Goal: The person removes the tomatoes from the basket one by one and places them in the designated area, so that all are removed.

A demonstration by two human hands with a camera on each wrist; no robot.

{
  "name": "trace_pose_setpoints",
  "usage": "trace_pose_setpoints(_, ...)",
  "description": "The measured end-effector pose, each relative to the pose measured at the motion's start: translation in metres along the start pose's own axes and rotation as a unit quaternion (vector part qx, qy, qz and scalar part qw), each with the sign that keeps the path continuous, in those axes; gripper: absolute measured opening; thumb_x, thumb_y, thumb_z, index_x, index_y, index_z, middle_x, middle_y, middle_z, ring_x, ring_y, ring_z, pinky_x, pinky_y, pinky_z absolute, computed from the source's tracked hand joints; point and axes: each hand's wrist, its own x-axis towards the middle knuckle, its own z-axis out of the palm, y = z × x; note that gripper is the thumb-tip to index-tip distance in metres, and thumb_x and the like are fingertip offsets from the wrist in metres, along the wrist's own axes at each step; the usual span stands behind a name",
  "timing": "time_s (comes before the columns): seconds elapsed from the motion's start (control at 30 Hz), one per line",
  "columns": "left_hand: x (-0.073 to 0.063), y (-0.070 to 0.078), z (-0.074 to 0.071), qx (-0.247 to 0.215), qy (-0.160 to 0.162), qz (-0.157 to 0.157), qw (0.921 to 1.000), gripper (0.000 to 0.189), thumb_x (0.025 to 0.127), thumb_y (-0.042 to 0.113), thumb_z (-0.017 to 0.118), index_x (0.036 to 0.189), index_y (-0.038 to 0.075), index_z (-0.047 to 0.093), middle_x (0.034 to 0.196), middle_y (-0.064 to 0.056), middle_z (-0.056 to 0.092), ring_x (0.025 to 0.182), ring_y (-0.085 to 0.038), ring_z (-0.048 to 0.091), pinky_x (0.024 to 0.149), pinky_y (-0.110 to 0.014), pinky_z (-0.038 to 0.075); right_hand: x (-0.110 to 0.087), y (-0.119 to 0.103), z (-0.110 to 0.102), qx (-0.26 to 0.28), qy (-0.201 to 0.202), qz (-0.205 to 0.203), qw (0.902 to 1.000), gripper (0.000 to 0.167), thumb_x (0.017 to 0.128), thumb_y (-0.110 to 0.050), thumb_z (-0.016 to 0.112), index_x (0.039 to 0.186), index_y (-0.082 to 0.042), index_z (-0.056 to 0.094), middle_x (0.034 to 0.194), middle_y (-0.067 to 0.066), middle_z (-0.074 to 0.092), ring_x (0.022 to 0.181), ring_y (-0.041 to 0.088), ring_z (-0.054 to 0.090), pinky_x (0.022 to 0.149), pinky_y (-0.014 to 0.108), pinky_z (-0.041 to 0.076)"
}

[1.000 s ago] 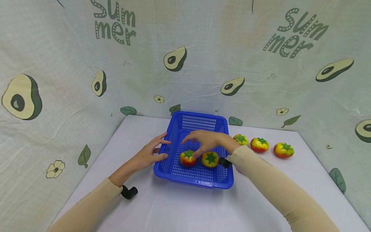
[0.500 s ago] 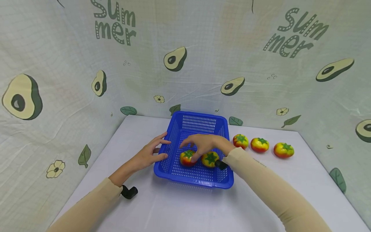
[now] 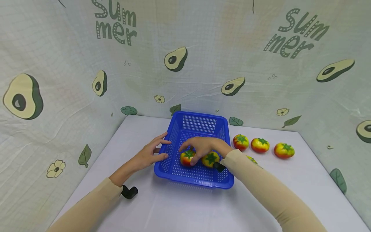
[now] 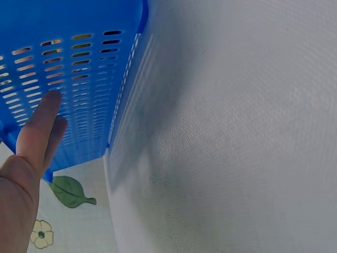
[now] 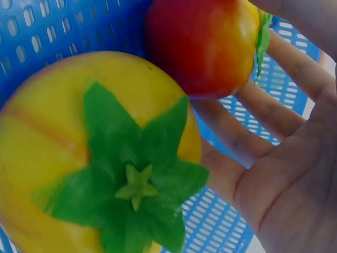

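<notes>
A blue slatted plastic basket (image 3: 194,184) stands on the white table with two red-and-yellow tomatoes inside. My right hand (image 3: 202,146) reaches down into it, fingers curled round the left tomato (image 3: 185,159) and the thumb along its near right side. In the right wrist view, the fingers (image 5: 274,110) lie behind that red-sided tomato (image 5: 202,47). Close by the right wrist sits the other tomato (image 3: 209,159), its green star-shaped leaves facing up. My left hand (image 3: 148,155) rests at the basket's left wall, fingers extended and spread; two fingers (image 4: 39,132) touch the slatted side in the left wrist view.
Right of the basket, a row holds three more tomatoes: one by the basket (image 3: 241,142), a middle tomato (image 3: 260,146) and a far-right tomato (image 3: 284,151). Another tomato (image 3: 251,159) shows partly behind the right sleeve. A printed cloth (image 3: 203,64) hangs behind the table.
My right hand has moved slightly down and left, closer round the left tomato. The right forearm has shifted left, uncovering more of the tomatoes beside the basket. My left hand and the basket stay put.
</notes>
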Motion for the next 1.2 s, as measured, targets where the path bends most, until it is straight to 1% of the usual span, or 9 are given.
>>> trace_pose_setpoints(0.13,0.0,-0.0004,0.0003,0.003,0.003,0.006,1.0,0.052,0.102,0.008,0.069,0.152,0.004,0.053,0.179,-0.009,0.012,0.153,-0.049,0.037,0.115,-0.058,0.047,0.0018,-0.001,0.0025,-0.004,-0.002,0.005,1.0,0.064,0.089,-0.032,0.087,0.149,-0.026,0.062,0.153,0.001,0.058,0.14,0.027,0.054,0.116,0.051,0.049)
trace_pose_setpoints(0.27,0.0001,-0.0013,0.0002,0.003,0.005,0.008,1.0,0.051,0.102,0.007,0.069,0.151,0.004,0.053,0.179,-0.009,0.012,0.151,-0.05,0.039,0.114,-0.059,0.048,0.0038,-0.0019,0.0046,-0.003,-0.005,0.007,1.0,0.063,0.09,-0.031,0.087,0.148,-0.027,0.063,0.153,0.0,0.058,0.139,0.024,0.055,0.116,0.049,0.049)
trace_pose_setpoints(0.4,-0.0001,-0.0011,0.0002,0.003,0.006,0.007,1.0,0.051,0.102,0.008,0.069,0.151,0.004,0.054,0.179,-0.009,0.012,0.152,-0.049,0.038,0.114,-0.059,0.047,0.0053,-0.0014,0.0061,-0.007,-0.007,0.004,0.9999,0.063,0.09,-0.03,0.086,0.148,-0.025,0.063,0.153,-0.001,0.059,0.138,0.022,0.055,0.116,0.048,0.05)
trace_pose_setpoints(0.87,-0.0002,0.0011,0.0009,0.006,0.009,0.002,0.9999,0.051,0.102,0.008,0.069,0.151,0.005,0.054,0.179,-0.008,0.013,0.156,-0.046,0.033,0.116,-0.061,0.045,0.0037,-0.003,0.0074,-0.007,-0.004,0.015,0.9999,0.059,0.09,-0.03,0.086,0.146,-0.026,0.066,0.149,-0.001,0.062,0.134,0.022,0.056,0.114,0.049,0.051)
trace_pose_setpoints(1.07,-0.0001,0.0011,0.0008,0.009,0.009,0.001,0.9999,0.052,0.102,0.008,0.069,0.151,0.004,0.054,0.179,-0.008,0.013,0.156,-0.046,0.033,0.116,-0.061,0.044,0.0028,-0.0036,0.0083,-0.012,-0.003,0.02,0.9997,0.058,0.091,-0.03,0.086,0.145,-0.027,0.066,0.149,-0.001,0.062,0.134,0.023,0.057,0.114,0.049,0.051)
trace_pose_setpoints(1.2,-0.0004,0.0014,0.0006,0.01,0.009,0.0,0.9999,0.052,0.102,0.008,0.069,0.152,0.005,0.054,0.179,-0.008,0.013,0.156,-0.046,0.033,0.117,-0.061,0.044,0.002,-0.0043,0.0093,-0.017,-0.003,0.026,0.9995,0.057,0.093,-0.03,0.084,0.146,-0.029,0.065,0.15,0.0,0.061,0.136,0.024,0.056,0.115,0.051,0.05)
